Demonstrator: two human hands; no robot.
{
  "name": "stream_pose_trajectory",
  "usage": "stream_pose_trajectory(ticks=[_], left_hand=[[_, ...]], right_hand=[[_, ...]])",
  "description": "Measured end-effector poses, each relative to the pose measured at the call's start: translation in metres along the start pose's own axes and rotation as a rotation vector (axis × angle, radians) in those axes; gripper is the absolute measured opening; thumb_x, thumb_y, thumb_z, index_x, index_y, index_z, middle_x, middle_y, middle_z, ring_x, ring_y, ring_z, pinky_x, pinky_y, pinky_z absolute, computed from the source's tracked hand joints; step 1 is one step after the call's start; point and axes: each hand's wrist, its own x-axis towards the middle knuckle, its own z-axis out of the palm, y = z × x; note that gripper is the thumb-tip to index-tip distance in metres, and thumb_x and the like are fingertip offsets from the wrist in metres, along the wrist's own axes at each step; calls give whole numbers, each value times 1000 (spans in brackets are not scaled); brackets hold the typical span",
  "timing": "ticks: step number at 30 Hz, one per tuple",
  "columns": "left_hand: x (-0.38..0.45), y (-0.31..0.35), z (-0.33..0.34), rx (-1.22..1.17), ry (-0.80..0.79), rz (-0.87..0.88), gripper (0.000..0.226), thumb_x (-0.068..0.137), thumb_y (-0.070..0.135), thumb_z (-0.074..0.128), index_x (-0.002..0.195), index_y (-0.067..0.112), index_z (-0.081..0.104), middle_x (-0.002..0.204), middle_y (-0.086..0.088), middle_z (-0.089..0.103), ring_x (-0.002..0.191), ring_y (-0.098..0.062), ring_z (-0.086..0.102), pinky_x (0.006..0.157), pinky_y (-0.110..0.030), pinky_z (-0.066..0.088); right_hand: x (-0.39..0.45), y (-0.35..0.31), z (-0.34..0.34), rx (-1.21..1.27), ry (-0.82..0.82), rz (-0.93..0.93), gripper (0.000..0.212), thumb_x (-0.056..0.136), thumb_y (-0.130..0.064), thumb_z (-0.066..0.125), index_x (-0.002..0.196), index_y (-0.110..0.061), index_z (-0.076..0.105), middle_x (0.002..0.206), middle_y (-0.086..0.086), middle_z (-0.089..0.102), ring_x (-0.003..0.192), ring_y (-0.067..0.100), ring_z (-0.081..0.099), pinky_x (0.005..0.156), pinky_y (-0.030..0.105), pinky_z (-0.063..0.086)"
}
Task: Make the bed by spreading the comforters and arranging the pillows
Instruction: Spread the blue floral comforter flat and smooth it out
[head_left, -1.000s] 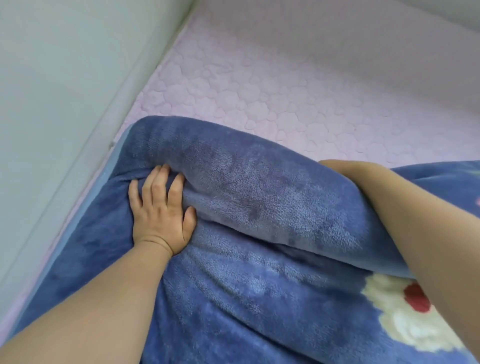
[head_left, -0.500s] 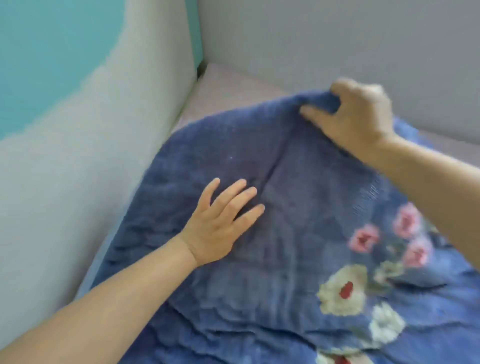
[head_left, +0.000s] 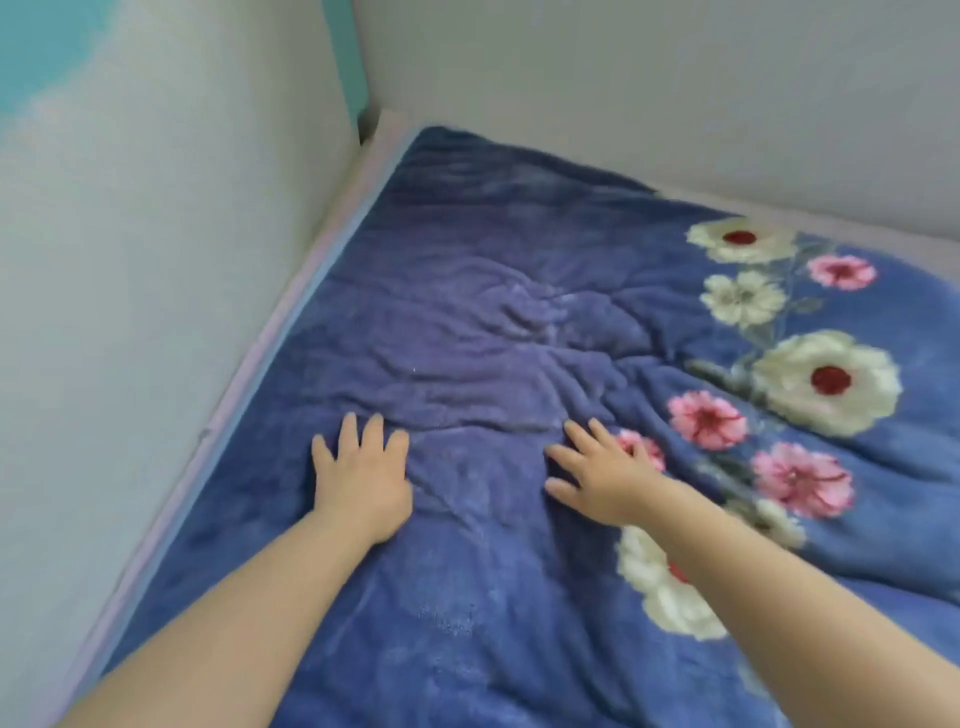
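Head view: both the left hand and right hand lie flat, fingers spread, on the soft, plush comforter, which looks best gripped at its edges.

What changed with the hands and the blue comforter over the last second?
The right hand let go of the comforter edge it was pulling toward the far corner and now lies flat on it. The left hand, which gripped a fold a second ago, rests flat with fingers spread. The rolled-up comforter is now spread over the pink mattress cover. The walls stay the same.
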Motion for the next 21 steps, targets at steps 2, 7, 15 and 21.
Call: stream_pose_trajectory(ticks=[2,7,15,21], left_hand=[[19,-2,-5,-49,95,3,58,98,37,30,150,23,9,160,-5,-4,148,-27,-7,116,-55,6],[82,-7,0,25,106,-44,70,92,57,22,151,24,0,160,-7,-11,147,-25,-15,112,-63,1],[178,-4,-37,22,629,172,39,71,30,34,77,-1,56,80,-25,59,80,-34,48,68,-41,23],[245,24,-79,-111,521,104,54,91,31,35,140,7,34,154,-14,25,144,-32,17,113,-58,6]], right_hand=[[17,-2,-5,4,216,-12,60,91,-53,22,144,-26,21,159,-1,3,147,21,-1,115,56,8],[88,-17,-15,71,328,16,62,94,-51,18,148,-26,4,159,1,-9,146,20,-11,115,55,-8],[161,-2,-36,-17,908,129,33,71,-33,38,69,-6,56,71,16,62,64,31,60,61,35,18],[170,5,-41,35,946,98,25,71,-32,39,66,-9,47,65,14,58,67,28,49,59,35,18]])
